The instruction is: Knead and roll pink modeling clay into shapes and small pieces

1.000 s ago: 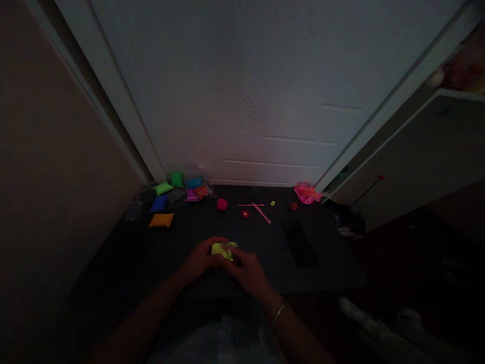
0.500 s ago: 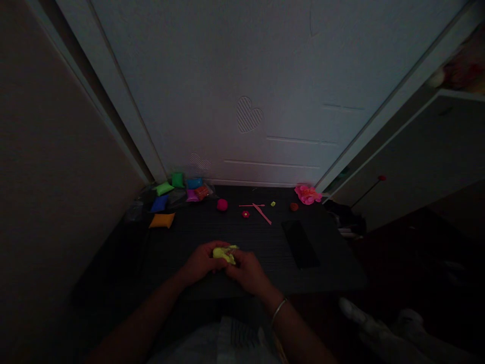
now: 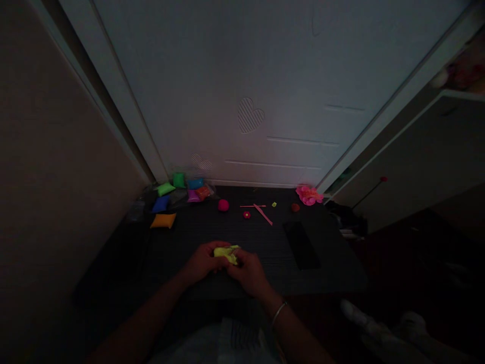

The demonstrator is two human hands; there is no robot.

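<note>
Between my two hands, low over the near half of the dark table (image 3: 212,290), is a yellow packet of modelling clay (image 3: 224,252) with a crinkled wrapper. My left hand (image 3: 204,261) grips its left end, thumb along the near side. The fingers of my right hand (image 3: 245,270) pinch its right end. Beyond my hands lie a pink clay ball (image 3: 223,205), a small red flower with a light centre (image 3: 246,215), two pink modelling tools (image 3: 262,215) crossing each other and a small yellow piece (image 3: 274,205).
At the back left are several coloured clay packets (image 3: 165,189), with an orange packet (image 3: 163,221) in front. To the right lie a dark flat slab (image 3: 301,244), a brownish-red lump (image 3: 295,208) and a pink flower (image 3: 309,195). A white panel (image 3: 212,101) rises behind the table.
The view has shifted very slightly. Both hands keep their hold on the yellow packet, with only a small change in how its wrapper lies.
</note>
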